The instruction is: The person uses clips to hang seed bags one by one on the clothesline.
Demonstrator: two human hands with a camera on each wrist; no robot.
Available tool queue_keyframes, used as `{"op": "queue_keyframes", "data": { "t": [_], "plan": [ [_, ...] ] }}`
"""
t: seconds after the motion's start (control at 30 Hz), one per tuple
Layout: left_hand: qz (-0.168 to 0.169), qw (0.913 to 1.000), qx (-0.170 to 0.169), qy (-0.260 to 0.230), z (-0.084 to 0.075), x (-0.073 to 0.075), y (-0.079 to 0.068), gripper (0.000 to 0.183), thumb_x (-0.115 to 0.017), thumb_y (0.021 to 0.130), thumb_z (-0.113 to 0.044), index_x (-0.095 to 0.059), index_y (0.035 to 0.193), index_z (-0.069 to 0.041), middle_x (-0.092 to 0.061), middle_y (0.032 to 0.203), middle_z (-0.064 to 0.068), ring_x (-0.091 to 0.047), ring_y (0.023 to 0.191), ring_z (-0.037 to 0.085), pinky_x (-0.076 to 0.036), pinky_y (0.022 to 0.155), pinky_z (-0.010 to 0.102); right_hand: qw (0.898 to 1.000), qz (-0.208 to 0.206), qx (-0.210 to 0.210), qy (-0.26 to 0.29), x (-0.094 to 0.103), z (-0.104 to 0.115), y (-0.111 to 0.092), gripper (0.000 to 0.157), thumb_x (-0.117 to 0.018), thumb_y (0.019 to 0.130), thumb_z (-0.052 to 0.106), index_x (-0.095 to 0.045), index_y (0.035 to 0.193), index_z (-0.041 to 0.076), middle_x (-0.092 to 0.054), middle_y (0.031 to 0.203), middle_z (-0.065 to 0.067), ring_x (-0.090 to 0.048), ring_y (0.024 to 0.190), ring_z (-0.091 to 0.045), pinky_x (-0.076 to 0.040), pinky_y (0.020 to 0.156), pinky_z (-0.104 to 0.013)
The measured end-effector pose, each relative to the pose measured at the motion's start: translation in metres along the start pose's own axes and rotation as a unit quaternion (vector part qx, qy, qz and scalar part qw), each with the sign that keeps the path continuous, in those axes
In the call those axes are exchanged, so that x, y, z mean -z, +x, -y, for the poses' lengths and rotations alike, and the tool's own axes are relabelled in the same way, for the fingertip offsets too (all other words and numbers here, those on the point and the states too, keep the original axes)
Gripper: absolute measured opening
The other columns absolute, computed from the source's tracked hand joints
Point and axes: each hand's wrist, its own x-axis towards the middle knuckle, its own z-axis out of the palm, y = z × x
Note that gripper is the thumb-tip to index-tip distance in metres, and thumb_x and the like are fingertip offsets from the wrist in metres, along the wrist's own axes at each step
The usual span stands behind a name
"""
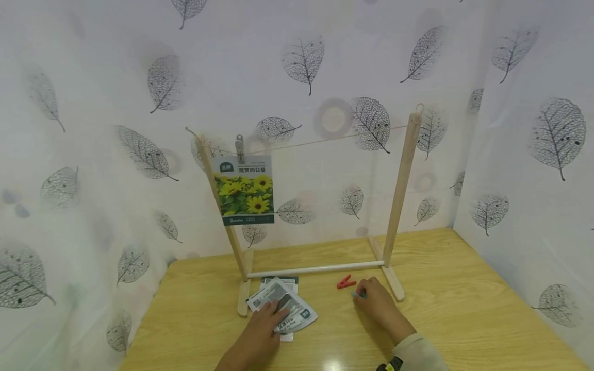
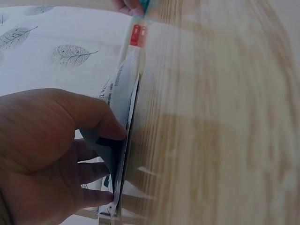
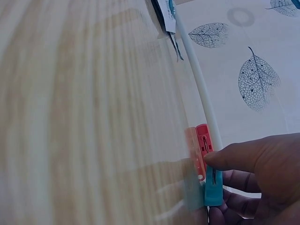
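Observation:
My left hand [image 1: 268,330] pinches the upper seed packet [image 1: 301,310] of a small pile on the table. In the left wrist view, the thumb [image 2: 105,119] presses one side of the bent packet and the fingers lie against the other. My right hand [image 1: 377,301] pinches a teal clothespin [image 3: 214,187] low over the tabletop. Close beside it lies a red clothespin [image 1: 346,282]. A seed packet with yellow sunflowers [image 1: 248,193] hangs from the string [image 1: 315,142], held by a grey clothespin [image 1: 240,149].
A wooden frame has a left post [image 1: 218,201], a right post [image 1: 401,190] and a white bottom bar [image 1: 315,269]. Its feet stand on the wood-grain table [image 1: 445,299]. Behind hangs a white leaf-print curtain [image 1: 343,67].

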Motion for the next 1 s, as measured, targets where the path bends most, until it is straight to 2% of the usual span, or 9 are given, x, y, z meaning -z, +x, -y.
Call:
{"op": "queue_keyframes", "data": {
  "t": [0.13,0.3,0.63,0.8,1.0],
  "plan": [
    [0.012,0.9999,-0.002,-0.008,0.002,0.002,-0.002,0.055,-0.051,0.091,0.0,-0.057,0.143,-0.017,-0.042,0.157,0.021,-0.034,0.146,0.048,-0.027,0.116,0.068,1.0,0.006,-0.002,0.008,0.001,-0.001,-0.001,0.011,-0.069,0.094,0.014,-0.06,0.088,0.012,-0.049,0.095,-0.005,-0.046,0.078,-0.017,-0.039,0.065,-0.025],
    [0.017,0.9998,-0.008,0.006,0.004,0.002,-0.002,0.055,-0.051,0.092,0.001,-0.058,0.143,-0.02,-0.044,0.157,0.017,-0.037,0.146,0.046,-0.031,0.116,0.066,1.0,0.013,-0.009,0.011,0.001,0.0,-0.003,0.01,-0.068,0.095,0.015,-0.06,0.089,0.012,-0.049,0.095,-0.005,-0.046,0.078,-0.017,-0.039,0.065,-0.024],
    [-0.012,0.9998,-0.01,0.01,0.01,0.001,0.001,0.055,-0.052,0.09,0.002,-0.061,0.139,-0.02,-0.048,0.155,0.013,-0.044,0.143,0.041,-0.037,0.114,0.061,1.0,0.003,0.003,-0.001,0.004,0.0,0.003,0.011,-0.07,0.094,0.013,-0.06,0.087,0.014,-0.049,0.089,-0.003,-0.044,0.077,-0.016,-0.038,0.065,-0.027],
    [-0.017,0.9998,0.002,-0.013,0.011,0.002,0.003,0.056,-0.054,0.087,0.002,-0.062,0.138,-0.018,-0.05,0.154,0.013,-0.045,0.142,0.041,-0.037,0.114,0.061,1.0,0.007,0.005,0.004,0.006,0.002,0.003,0.01,-0.069,0.094,0.013,-0.061,0.088,0.015,-0.051,0.089,-0.003,-0.045,0.078,-0.017,-0.04,0.067,-0.028],
    [-0.035,0.9986,0.007,-0.039,0.01,0.008,0.0,0.045,-0.061,0.091,-0.006,-0.065,0.134,-0.018,-0.056,0.149,0.012,-0.05,0.137,0.041,-0.04,0.111,0.062,1.0,0.012,0.001,0.01,0.008,0.003,0.0,0.008,-0.068,0.094,0.013,-0.061,0.09,0.014,-0.049,0.09,-0.005,-0.045,0.079,-0.018,-0.039,0.066,-0.03]
  ]
}}
